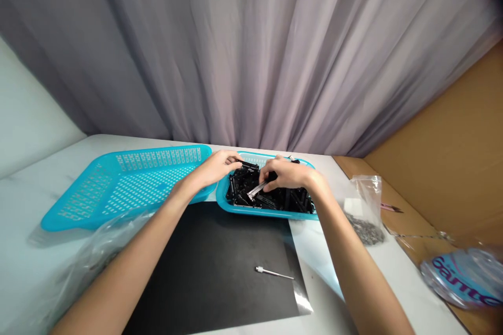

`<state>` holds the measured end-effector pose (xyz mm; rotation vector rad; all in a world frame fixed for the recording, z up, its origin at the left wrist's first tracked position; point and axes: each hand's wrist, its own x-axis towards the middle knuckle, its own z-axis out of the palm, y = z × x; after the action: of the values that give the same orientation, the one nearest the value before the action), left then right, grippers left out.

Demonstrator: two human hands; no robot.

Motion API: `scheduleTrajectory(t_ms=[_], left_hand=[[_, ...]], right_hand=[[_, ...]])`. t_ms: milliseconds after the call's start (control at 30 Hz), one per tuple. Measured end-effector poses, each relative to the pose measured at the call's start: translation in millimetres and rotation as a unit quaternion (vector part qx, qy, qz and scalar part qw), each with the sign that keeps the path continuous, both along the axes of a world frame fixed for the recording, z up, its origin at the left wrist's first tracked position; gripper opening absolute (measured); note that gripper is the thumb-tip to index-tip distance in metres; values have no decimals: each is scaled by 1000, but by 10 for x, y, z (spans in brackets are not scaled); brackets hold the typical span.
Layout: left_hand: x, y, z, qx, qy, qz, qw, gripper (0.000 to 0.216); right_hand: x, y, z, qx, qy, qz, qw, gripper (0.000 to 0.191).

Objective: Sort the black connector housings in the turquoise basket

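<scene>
Both hands are inside the smaller blue basket, which is heaped with slim black plastic parts. At the basket's left end, my left hand has its thumb and fingers closed around the near end of a long black part. My right hand bends over the middle of the heap, its fingers pinching a thin part with a silver face that slants down to the left. The right hand's palm side is hidden.
A larger blue basket stands left. A black mat carries a small silver screwdriver. Clear bags lie on both sides; the right bag holds small metal pieces. A labelled plastic bottle lies right. Grey curtain hangs behind.
</scene>
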<state>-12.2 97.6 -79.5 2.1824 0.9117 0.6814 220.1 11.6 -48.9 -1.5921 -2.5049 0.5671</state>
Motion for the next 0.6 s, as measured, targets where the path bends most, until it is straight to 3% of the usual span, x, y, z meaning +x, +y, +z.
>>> scheduleTrajectory(t_ms=[100,267,367,433,500,600], left_hand=[[-13,-4,7,-15,-7,2,1000,28],[-17,7,-36,-34,-16,-2,999,19],[26,-25,-90,19,13,26,999,19],[59,-75,-111,72,50,63,994,24],[79,-137,-104,108,83,80,987,29],[80,-218,-53,140,126,53,981,27]], right_hand=[[75,46,-29,7,37,-18,999,9],[336,80,-53,69,69,-53,994,18],[412,76,-64,160,52,-119,978,18],[377,39,-35,184,61,-131,972,18],[264,-26,21,140,83,-85,983,20],[-2,-127,88,36,57,-8,998,39]])
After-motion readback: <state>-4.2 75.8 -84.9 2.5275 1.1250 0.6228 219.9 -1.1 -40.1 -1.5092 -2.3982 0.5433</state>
